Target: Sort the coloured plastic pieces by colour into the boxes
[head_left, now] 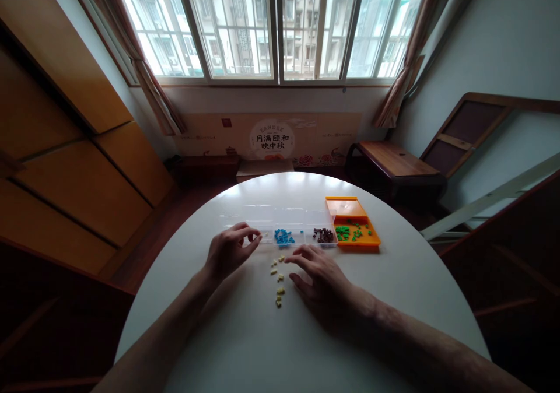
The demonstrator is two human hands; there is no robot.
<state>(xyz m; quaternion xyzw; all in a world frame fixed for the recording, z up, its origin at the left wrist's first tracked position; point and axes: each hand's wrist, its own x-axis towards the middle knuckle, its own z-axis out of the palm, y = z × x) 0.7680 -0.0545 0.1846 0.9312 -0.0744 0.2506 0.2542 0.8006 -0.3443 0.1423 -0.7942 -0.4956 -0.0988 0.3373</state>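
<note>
My left hand point(233, 249) is over the left end of a clear plastic compartment box point(301, 242). Its thumb and index finger are pinched together; anything between them is too small to make out. My right hand point(322, 275) hovers low over the table, thumb and fingers apart, with the index fingertip beside small pale-yellow building bricks point(280, 277). Several of these lie loose in a rough line between my hands. Inside the box are blue bricks point(283, 237) in a middle compartment and dark brown bricks point(324, 235) at the right end. My left hand partly hides the left compartment.
Right of the box, an orange tray point(359, 244) holds green bricks point(342, 233). The box's clear lid point(254, 213) stands open behind it. All rest on a round white table point(236, 334). Beyond its far edge are a wooden side table point(394, 157) and a window.
</note>
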